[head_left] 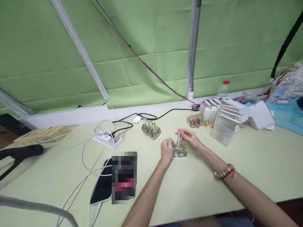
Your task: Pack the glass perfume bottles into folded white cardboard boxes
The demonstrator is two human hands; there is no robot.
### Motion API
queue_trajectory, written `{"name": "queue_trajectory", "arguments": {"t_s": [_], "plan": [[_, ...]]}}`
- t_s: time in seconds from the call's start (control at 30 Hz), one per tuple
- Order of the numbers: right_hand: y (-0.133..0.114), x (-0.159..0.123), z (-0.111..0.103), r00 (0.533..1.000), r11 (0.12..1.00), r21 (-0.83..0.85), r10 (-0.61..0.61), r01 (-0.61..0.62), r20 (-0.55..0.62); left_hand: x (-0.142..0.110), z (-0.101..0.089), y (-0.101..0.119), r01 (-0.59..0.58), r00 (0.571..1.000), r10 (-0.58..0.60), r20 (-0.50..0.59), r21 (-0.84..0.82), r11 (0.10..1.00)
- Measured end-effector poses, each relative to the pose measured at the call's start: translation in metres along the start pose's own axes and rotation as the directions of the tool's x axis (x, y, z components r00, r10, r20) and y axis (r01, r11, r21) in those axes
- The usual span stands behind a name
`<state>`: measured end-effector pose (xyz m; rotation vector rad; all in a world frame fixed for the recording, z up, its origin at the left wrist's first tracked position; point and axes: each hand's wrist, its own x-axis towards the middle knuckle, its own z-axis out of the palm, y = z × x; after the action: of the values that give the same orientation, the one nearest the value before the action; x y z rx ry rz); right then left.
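A clear glass perfume bottle [180, 152] stands upright on the pale table in front of me. My left hand [167, 150] is closed on its left side. Just above the bottle's neck is a silver cap [179, 136], held by the fingertips of my right hand [189, 137]. I cannot tell whether the cap touches the neck. Farther back and to the left stands a row of similar glass bottles [151, 129], one with a gold top. Beyond my right hand is a group of pinkish bottles [195, 120] beside small gold caps [208, 124].
White boxes [223, 129] stand at the right, with a red-capped water bottle [223, 90] behind them. To the left are a power strip [107, 139], trailing white cables, a phone [102, 184] and a blurred-out device [124, 178]. Tan boxes [44, 135] lie at the far left.
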<state>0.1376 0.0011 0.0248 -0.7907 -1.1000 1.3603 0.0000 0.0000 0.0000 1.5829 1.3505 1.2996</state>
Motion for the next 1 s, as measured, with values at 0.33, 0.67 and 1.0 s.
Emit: {"name": "queue_trajectory", "arguments": {"t_s": [0.33, 0.67, 1.0], "plan": [[-0.0045, -0.006, 0.0035, 0.952, 0.993, -0.117, 0.009, 0.028, 0.305, -0.0006, -0.0018, -0.0025, -0.006, 1.0, 0.006, -0.026, 0.012, 1.0], [-0.0025, -0.0026, 0.0058, 0.956, 1.0, -0.002, -0.022, 0.024, 0.294, -0.0011, -0.0036, -0.0034, 0.016, 1.0, -0.016, -0.004, -0.015, 1.0], [-0.007, -0.0019, 0.0064, 0.962, 0.989, -0.125, -0.042, 0.078, 0.269, -0.0016, -0.0022, -0.0033, 0.047, 0.999, -0.048, -0.013, -0.035, 0.998]]}}
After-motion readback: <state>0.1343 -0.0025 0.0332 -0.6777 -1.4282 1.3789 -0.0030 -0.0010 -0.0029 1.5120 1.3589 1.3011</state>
